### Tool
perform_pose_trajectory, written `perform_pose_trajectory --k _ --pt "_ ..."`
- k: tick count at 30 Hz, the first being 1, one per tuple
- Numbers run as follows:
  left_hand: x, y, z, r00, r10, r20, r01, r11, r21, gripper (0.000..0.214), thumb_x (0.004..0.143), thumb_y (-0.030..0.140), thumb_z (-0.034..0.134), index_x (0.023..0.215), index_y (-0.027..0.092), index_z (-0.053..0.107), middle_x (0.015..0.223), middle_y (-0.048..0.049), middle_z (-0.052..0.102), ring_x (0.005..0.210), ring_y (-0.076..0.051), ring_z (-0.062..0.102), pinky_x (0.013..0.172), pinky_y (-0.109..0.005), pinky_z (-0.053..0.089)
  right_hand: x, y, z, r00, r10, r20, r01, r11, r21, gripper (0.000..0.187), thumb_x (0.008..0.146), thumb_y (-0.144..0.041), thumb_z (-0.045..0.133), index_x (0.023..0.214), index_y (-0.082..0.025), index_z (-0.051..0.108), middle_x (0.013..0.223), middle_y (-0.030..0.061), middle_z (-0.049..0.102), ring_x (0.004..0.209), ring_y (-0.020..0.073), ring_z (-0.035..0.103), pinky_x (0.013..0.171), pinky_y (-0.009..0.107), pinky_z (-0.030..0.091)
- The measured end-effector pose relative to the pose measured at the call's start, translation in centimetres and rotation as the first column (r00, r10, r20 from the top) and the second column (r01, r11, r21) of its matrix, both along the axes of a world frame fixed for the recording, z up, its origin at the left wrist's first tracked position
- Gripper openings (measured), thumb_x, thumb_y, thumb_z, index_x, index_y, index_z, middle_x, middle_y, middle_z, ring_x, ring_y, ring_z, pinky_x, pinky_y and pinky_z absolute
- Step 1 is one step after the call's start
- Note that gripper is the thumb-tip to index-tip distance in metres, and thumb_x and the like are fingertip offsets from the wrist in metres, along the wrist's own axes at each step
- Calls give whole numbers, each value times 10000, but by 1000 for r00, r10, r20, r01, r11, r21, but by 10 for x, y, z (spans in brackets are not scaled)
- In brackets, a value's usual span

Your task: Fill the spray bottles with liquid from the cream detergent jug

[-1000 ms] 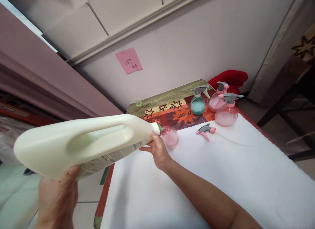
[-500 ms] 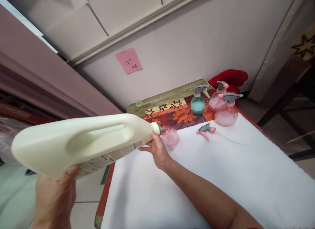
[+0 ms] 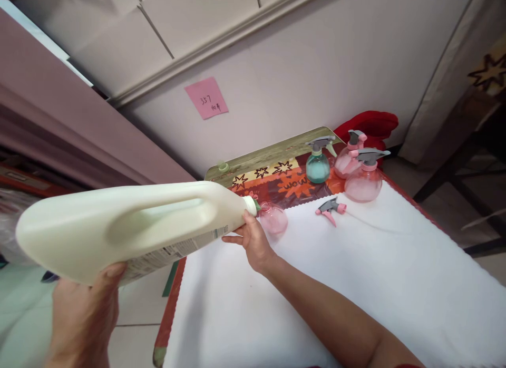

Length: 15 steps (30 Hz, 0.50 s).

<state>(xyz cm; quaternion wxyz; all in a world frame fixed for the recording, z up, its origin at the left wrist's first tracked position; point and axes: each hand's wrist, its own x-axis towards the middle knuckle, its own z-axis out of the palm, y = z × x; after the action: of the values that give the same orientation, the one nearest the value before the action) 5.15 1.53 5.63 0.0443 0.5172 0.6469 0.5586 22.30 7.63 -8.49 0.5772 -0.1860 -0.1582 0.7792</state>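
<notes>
Smooth plastic up front, paper and cloth behind

The jug (image 3: 98, 236) at left is smooth, matt plastic. Near centre, the round bottle (image 3: 275, 220) looks like clear, glossy plastic. The loose trigger (image 3: 330, 207) right of centre is smooth plastic. Lower right, the white sheet (image 3: 340, 289) looks smooth and matt. The note (image 3: 206, 98) at upper left is matt paper; the curtain (image 3: 79, 109), far left, soft cloth.

The sprayer head (image 3: 331, 207) lies right of the jug (image 3: 79, 225).

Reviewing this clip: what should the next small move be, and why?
Probably use the left hand to raise the white jug slightly at its base: the right hand supports its neck, and its green spout points at the open pink bottle.
</notes>
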Motion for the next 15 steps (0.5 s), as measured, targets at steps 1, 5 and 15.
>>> perform_pose_trajectory --k 1,5,15 --pt "-1 0 -1 1000 -7 11 7 1000 6 662 514 457 849 1050 88 724 1091 -149 754 1187 -355 629 1097 -467 430 0 0 0 1000 -2 -1 2 1000 -4 573 810 -626 614 1214 -220 640 1198 87 693 971 233 679 768 387 612" --pt "-9 2 -5 999 -23 42 22 1000 20 737 493 505 871 1086 97 711 1123 -143 745 1191 -352 628 1119 -473 410 1 1 1 1000 -3 -5 3 1000 -4 567 810 -621 619 1207 -217 642 1205 91 690 971 234 679 765 386 611" --pt "-11 6 0 998 -55 -22 55 998 4 853 477 659 871 1124 126 709 1058 -125 758 1169 -352 638 1121 -521 388 1 2 1 1000 -16 -8 15 1000 -19 589 806 -634 614 1214 -208 632 1210 99 689 964 234 676 756 375 612"
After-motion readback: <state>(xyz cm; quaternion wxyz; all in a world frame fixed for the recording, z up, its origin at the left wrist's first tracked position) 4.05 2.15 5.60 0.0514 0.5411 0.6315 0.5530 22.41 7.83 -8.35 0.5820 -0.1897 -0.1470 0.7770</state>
